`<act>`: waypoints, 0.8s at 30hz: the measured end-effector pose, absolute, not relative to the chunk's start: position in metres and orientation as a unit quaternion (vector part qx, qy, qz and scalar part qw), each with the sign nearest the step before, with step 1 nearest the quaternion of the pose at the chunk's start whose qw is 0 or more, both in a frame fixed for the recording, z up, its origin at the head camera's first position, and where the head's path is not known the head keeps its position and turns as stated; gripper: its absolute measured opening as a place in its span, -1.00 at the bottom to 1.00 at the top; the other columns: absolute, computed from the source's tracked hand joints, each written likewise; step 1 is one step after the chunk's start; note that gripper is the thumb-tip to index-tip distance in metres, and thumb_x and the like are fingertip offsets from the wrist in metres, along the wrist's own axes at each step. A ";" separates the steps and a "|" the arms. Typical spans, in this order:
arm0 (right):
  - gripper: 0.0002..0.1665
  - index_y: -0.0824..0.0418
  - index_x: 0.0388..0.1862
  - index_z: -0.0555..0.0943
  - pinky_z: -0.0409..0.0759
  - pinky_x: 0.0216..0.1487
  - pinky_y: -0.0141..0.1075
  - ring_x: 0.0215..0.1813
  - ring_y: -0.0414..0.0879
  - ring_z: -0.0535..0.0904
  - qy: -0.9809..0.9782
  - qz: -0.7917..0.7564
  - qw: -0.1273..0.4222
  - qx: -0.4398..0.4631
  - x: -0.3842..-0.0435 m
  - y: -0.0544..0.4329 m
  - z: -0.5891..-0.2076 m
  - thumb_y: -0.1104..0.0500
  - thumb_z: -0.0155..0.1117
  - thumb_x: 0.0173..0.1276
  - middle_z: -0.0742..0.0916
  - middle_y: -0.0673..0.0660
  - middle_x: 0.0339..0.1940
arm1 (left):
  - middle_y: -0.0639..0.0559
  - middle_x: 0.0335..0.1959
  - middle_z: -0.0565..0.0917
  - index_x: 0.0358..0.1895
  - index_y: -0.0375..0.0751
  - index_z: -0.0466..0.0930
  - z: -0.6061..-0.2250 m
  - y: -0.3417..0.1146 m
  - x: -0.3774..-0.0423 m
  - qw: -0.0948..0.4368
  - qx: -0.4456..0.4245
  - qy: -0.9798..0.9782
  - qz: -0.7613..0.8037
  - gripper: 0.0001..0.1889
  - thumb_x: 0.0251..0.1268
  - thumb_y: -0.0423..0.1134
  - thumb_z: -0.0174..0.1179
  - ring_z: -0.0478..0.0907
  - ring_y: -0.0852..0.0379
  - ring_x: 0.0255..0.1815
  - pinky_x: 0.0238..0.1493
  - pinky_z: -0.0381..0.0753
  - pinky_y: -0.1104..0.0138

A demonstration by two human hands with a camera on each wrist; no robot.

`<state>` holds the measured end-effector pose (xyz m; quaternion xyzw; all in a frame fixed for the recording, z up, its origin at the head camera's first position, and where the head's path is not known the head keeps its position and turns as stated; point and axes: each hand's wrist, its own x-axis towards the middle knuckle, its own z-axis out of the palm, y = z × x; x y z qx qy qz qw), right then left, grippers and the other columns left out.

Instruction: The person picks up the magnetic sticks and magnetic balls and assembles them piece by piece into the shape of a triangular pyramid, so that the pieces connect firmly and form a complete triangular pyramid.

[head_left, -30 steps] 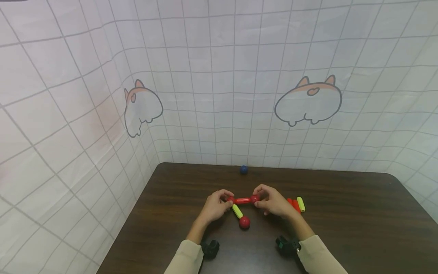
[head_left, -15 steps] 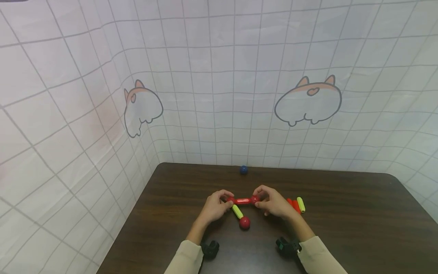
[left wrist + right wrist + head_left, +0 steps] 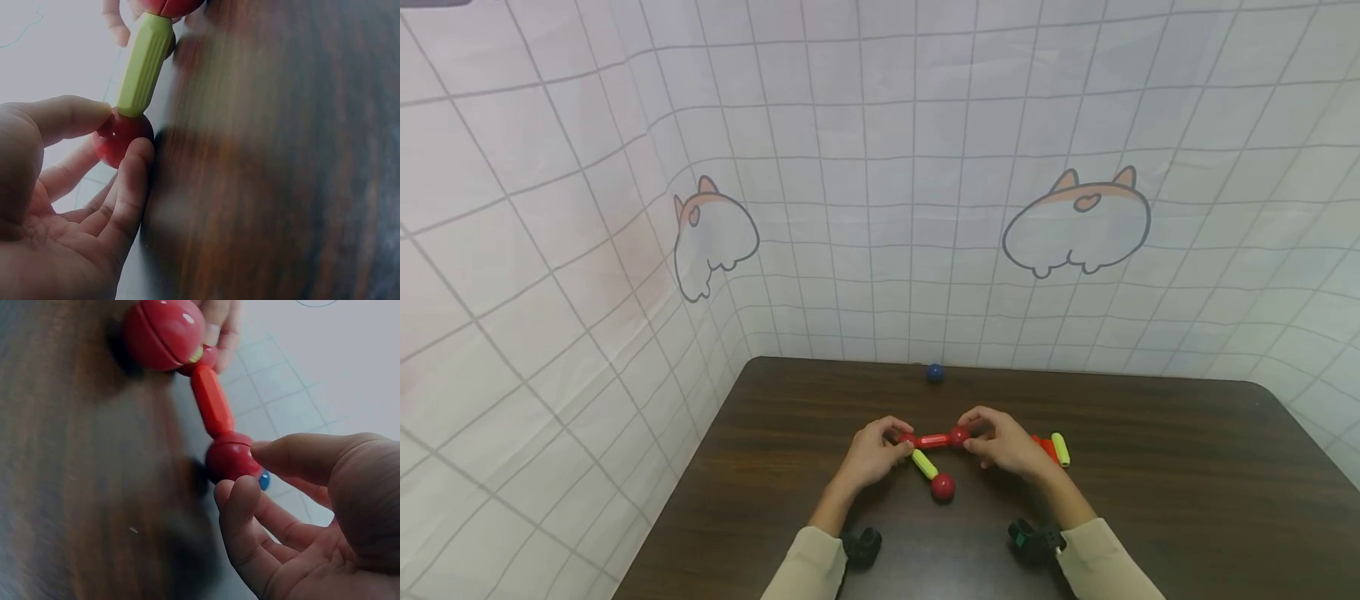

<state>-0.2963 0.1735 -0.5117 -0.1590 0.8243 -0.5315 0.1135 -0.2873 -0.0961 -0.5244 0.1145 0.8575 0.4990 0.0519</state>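
Observation:
In the head view, my left hand (image 3: pixel 871 457) pinches a red ball (image 3: pixel 119 139) between thumb and fingers. A red ridged rod (image 3: pixel 934 440) runs from that ball to another red ball (image 3: pixel 959 436), which my right hand (image 3: pixel 1006 447) holds by thumb and fingertips. From the left-hand ball a yellow-green rod (image 3: pixel 924 464) slants toward the near side, with a third red ball (image 3: pixel 943 487) at its end. Together the rods and balls form an open V. The left-hand ball is partly covered by fingers.
A blue ball (image 3: pixel 935 373) lies near the back edge of the dark wooden table (image 3: pixel 1165 467). Beside my right forearm lie red rods (image 3: pixel 1046 448), partly hidden, and a yellow-green rod (image 3: pixel 1061 450). A white gridded cloth (image 3: pixel 880 208) hangs behind the table.
The near red ball and its yellow-green rod have swung slightly to the right. Both hands keep nearly the same place and hold.

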 end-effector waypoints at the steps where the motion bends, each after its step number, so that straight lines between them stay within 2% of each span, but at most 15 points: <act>1: -0.62 0.31 0.18 0.54 0.67 -0.37 -0.18 -0.29 0.02 0.64 0.824 -0.533 0.112 -0.158 -0.296 0.176 -0.510 0.30 0.34 0.41 0.63 0.41 0.14 | -0.06 -0.16 0.68 0.04 -0.17 0.69 -0.525 -0.096 -0.287 0.052 0.115 0.858 0.498 -0.75 0.35 -0.23 0.35 0.59 0.17 -0.47 -0.41 0.55 0.29; 6: -0.55 0.38 0.26 0.47 0.69 -0.31 -0.13 -0.12 0.18 0.66 0.819 -0.544 0.095 -0.154 -0.296 0.194 -0.497 0.25 0.29 0.47 0.58 0.48 0.22 | -0.03 -0.15 0.69 0.06 -0.14 0.69 -0.526 -0.096 -0.288 0.055 0.112 0.859 0.497 -0.75 0.36 -0.22 0.34 0.59 0.19 -0.46 -0.41 0.55 0.29; 11: -0.53 0.35 0.29 0.45 0.70 -0.23 -0.12 0.07 0.16 0.65 0.822 -0.548 0.062 -0.141 -0.293 0.222 -0.478 0.17 0.26 0.52 0.56 0.49 0.25 | -0.02 -0.17 0.70 0.04 -0.13 0.69 -0.525 -0.096 -0.289 0.054 0.111 0.857 0.500 -0.76 0.36 -0.21 0.34 0.59 0.18 -0.47 -0.42 0.56 0.28; 15: -0.53 0.30 0.30 0.46 0.69 -0.19 -0.12 0.07 0.07 0.64 0.827 -0.547 0.043 -0.120 -0.288 0.245 -0.472 0.11 0.26 0.53 0.54 0.48 0.27 | -0.03 -0.19 0.71 0.02 -0.15 0.69 -0.524 -0.095 -0.289 0.054 0.111 0.854 0.505 -0.75 0.34 -0.21 0.36 0.60 0.16 -0.48 -0.42 0.56 0.29; 20: -0.50 0.31 0.31 0.45 0.66 -0.17 -0.09 0.04 0.09 0.62 0.839 -0.534 0.040 -0.097 -0.281 0.268 -0.475 0.09 0.26 0.54 0.56 0.46 0.24 | -0.05 -0.19 0.71 0.02 -0.17 0.69 -0.525 -0.095 -0.290 0.051 0.113 0.855 0.504 -0.75 0.33 -0.22 0.36 0.60 0.16 -0.47 -0.41 0.56 0.30; 24: -0.49 0.34 0.32 0.44 0.65 -0.18 -0.11 0.01 0.04 0.61 0.854 -0.511 0.038 -0.086 -0.275 0.280 -0.482 0.08 0.24 0.55 0.60 0.42 0.19 | -0.03 -0.20 0.72 0.02 -0.16 0.68 -0.527 -0.095 -0.290 0.051 0.114 0.855 0.503 -0.76 0.33 -0.22 0.36 0.60 0.18 -0.48 -0.41 0.57 0.32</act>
